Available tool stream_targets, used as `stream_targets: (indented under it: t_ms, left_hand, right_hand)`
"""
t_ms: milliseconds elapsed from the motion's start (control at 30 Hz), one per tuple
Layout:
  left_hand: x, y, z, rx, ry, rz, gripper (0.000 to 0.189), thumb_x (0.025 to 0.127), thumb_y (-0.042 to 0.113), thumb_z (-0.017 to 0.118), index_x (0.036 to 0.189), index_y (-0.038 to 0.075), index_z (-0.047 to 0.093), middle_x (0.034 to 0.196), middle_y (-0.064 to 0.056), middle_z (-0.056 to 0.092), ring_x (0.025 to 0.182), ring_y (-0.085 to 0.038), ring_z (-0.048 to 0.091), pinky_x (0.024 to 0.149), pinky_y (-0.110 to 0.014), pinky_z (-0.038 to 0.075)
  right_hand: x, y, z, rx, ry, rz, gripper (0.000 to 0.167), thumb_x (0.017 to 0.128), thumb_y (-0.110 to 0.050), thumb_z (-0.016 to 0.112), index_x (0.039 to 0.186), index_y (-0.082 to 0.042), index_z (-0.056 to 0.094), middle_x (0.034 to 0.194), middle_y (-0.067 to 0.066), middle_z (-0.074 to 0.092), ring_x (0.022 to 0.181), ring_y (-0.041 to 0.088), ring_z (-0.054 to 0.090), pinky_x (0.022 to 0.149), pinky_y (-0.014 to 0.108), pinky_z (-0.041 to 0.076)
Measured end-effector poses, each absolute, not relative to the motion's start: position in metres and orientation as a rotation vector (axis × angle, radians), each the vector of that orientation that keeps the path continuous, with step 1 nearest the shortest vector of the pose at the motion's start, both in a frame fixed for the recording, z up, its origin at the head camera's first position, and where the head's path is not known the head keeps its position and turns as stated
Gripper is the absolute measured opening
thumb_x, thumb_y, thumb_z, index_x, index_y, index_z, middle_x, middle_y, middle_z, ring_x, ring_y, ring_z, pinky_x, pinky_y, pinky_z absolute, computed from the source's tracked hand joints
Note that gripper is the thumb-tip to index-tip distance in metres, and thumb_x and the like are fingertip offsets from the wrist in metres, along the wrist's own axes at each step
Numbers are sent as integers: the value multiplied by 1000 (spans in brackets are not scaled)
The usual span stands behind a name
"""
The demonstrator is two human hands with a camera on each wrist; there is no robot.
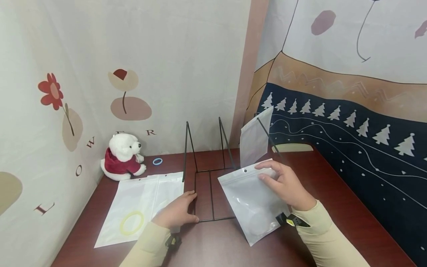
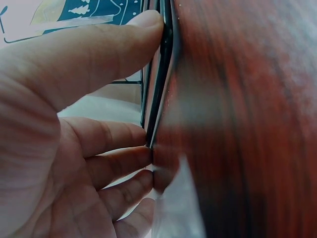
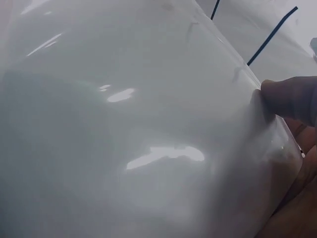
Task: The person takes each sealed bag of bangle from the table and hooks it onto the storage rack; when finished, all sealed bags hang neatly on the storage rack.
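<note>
A black wire rack stands on the table. My left hand is at its near left corner, with the thumb and the fingertips touching the black frame, spread apart along it. My right hand pinches the upper right edge of a white zip bag, which tilts over the rack's right side. Through its glossy face shows a faint round shape. Behind it, another white bag stands at the rack's right rear prongs.
Left of the rack lie flat white zip bags, with a yellow ring showing on one. A white toy bear in red clothing sits behind them, beside a small blue ring. Patterned curtains border the table.
</note>
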State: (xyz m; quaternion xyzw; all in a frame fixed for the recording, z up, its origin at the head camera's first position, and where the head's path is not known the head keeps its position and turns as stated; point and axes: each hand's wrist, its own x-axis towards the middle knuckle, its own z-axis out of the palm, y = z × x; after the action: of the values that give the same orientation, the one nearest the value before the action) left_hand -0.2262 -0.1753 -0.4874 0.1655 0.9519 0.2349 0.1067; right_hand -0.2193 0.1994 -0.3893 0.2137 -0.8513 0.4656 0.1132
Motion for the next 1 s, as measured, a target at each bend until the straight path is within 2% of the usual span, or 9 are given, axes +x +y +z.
stream_targets:
  t_ms: [233,400,667,1000]
  left_hand:
    - [-228,-175,-487,490,2810,684,90,78,29,90,151,-7,51,162,-24,44,149,-43,44,122,-56,39]
    - [-227,-175,-487,489,2804,691,91,78,30,91,151,-7,51,163,-24,43,150,-43,43,122,-56,39]
    - [-227,-174,-487,493,2808,699,91,78,29,91,151,-7,51,163,-24,43,150,-43,43,122,-57,39]
    - [-228,-174,-491,496,2805,675,91,79,31,90,151,-7,50,163,-24,43,150,-43,43,122,-58,38]
  right_hand:
    - [-210,189,-384,648,-2448,1311,27,98,-9,74,123,-18,75,126,2,74,112,19,67,93,41,60]
    - [-206,186,-383,677,-2399,1284,29,97,-6,74,123,-18,75,125,2,75,109,17,68,91,35,62]
    - [-201,183,-379,742,-2330,1288,34,93,1,76,122,-16,75,122,0,75,107,11,69,89,30,62]
    - [-200,175,-358,839,-2273,1325,36,92,4,75,121,-17,76,122,-1,76,108,11,69,92,24,59]
